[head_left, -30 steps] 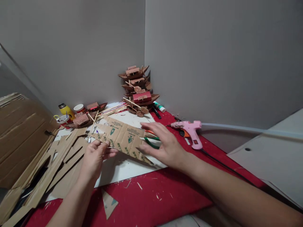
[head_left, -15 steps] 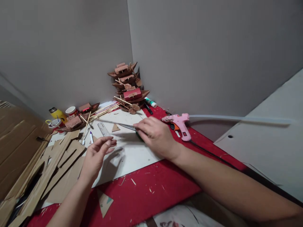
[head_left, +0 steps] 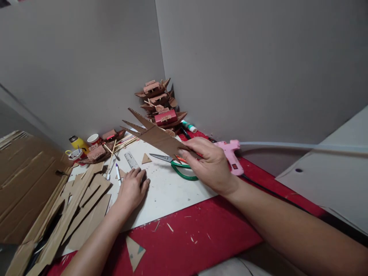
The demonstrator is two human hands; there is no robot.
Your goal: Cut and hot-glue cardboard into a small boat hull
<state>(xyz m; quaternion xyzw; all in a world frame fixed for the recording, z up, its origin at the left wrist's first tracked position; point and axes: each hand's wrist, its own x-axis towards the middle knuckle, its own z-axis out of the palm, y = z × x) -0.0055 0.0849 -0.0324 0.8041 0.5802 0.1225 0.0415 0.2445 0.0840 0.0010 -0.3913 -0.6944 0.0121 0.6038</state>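
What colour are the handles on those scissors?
The scissors handles are green, as the head view shows.

This looks like a small craft workshop, or a craft corner of some room; whether it is in a home cannot be told. A red-topped bench [head_left: 212, 218], with a white board [head_left: 169, 199] on it, sits against plain grey walls [head_left: 94, 65]. A pink glue gun [head_left: 234, 155], green-handled scissors [head_left: 184, 177], a ruler [head_left: 131, 160] and a pen [head_left: 119, 174] lie on it. Strips of cardboard [head_left: 96, 191] are heaped at the left, pale slivers [head_left: 170, 227] litter the red surface, and little brown model boats [head_left: 165, 117] are piled in the corner.
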